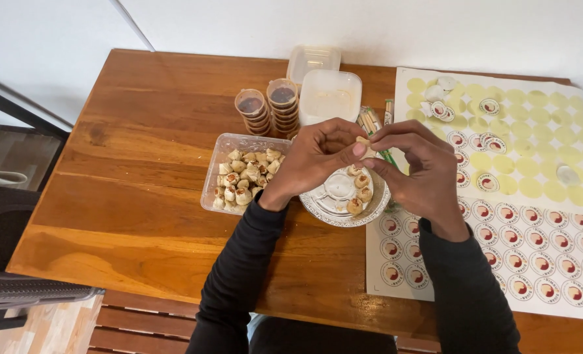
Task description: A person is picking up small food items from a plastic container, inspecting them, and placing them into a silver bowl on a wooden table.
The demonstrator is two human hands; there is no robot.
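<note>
Just above the round tray (317,208) at mid-frame, the left hand (314,157) and right hand (419,164) pinch fingers shut on one small pastry (364,141), likely light, crumbly, best held gently by its sides

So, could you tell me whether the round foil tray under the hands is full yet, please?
Not full: the round foil tray holds only a few small pastries along its right side; the rest shows bare.

On the bench (140,196), a pastry tub (239,172) lies left of the round tray (344,206) — sticker sheets (534,216) right, sauce cups (268,108) behind.
</note>
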